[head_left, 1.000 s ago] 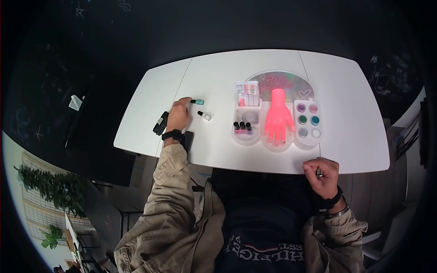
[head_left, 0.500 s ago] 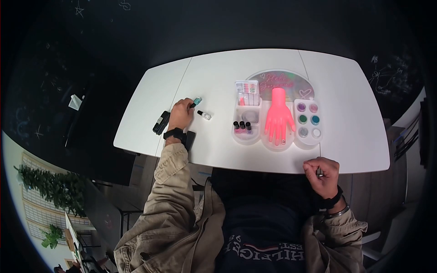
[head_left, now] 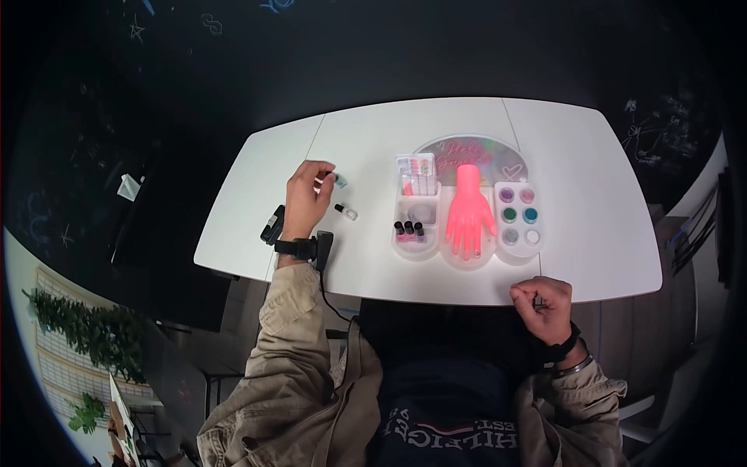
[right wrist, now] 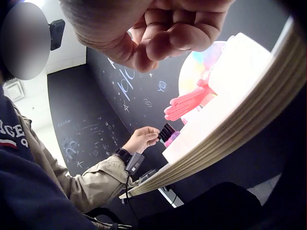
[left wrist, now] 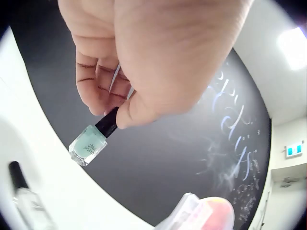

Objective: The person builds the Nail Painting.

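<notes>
By its black cap, my left hand (head_left: 308,196) pinches a small teal nail polish bottle (left wrist: 88,145) between thumb and fingertips. The bottle tilts, glass end down, and its lettering faces the left wrist camera. Close by on the white table lies a clear nail polish bottle (head_left: 348,213) with a black cap. My right hand (head_left: 545,308) stays at the table's front edge, its fingers loosely curled and the thumb against the index finger. Nothing shows in it in the right wrist view.
A pink model hand (head_left: 468,214) lies on a white manicure stand (head_left: 416,249). Black-capped polish bottles (head_left: 408,228) stand in its left part, and pots of coloured glitter (head_left: 509,215) in its right part. A black object (head_left: 272,226) lies left of my left wrist.
My left hand was reaching beside the lying teal bottle, then took its cap and raised it from the table. The right hand has kept its place. The head view has tilted slightly.
</notes>
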`<state>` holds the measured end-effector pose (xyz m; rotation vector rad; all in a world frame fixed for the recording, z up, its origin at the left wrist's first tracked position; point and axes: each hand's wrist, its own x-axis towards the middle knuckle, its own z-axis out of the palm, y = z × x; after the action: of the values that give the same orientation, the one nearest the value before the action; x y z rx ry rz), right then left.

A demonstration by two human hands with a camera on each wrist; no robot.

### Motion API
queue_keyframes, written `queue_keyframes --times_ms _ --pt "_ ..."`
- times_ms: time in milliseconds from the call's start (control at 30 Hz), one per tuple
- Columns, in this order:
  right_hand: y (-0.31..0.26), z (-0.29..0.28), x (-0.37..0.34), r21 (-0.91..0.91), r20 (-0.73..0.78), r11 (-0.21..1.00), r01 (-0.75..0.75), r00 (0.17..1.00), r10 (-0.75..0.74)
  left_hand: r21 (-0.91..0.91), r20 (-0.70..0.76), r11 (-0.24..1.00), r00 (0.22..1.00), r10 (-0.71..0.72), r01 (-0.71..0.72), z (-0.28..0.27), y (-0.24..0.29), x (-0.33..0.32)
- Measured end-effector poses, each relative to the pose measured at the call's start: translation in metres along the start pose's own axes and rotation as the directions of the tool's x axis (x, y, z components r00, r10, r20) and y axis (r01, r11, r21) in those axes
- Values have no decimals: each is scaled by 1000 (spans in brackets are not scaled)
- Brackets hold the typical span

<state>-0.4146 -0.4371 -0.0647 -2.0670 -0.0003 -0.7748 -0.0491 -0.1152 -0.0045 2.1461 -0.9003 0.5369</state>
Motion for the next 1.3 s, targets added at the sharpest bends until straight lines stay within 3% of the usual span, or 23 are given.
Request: queue_keyframes --times_ms 267,500,800,1300 --pt "0 -1 0 -5 5 1000 -4 1000 4 -272 195 936 940 279 -221 1 110 -2" --pt "0 -1 0 1 -1 1000 -4 1000 4 -397 360 885 847 392 -241 34 126 -20" --pt "1 -1 -1 -5 -4 1000 2 1000 -2 -256 445 925 815 372 -282 40 126 -23" --pt "-2 -3 -1 -7 23 999 -52 998 53 -149 443 920 807 390 -363 54 120 -32"
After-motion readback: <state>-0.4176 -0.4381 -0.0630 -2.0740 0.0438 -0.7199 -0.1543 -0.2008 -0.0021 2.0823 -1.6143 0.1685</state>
